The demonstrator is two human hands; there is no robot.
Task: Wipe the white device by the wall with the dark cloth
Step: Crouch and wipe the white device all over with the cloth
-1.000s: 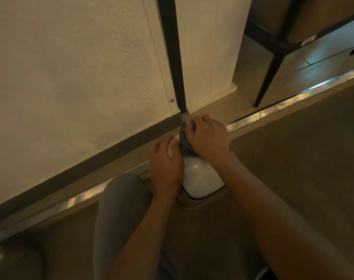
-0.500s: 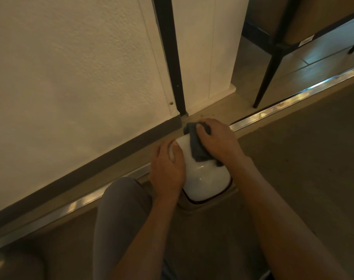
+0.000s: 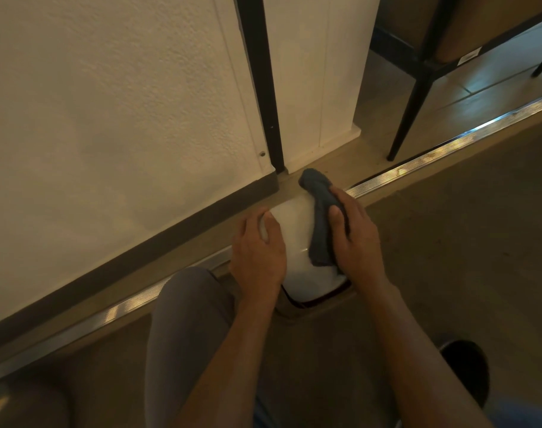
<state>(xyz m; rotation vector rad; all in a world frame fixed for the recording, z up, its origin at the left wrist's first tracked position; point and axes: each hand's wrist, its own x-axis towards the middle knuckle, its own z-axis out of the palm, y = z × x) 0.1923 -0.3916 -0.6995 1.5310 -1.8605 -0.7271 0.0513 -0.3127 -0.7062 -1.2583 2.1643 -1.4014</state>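
While my left hand (image 3: 257, 251) lies flat steadying the device (image 3: 297, 239), my right hand (image 3: 353, 239) presses the cloth (image 3: 320, 220) onto it, fingers curled.

Both forearms are bare, with no sleeves seen. Grey trousers (image 3: 189, 319) are worn over the raised knee. A dark rounded shoe (image 3: 464, 366) is seen at lower right.
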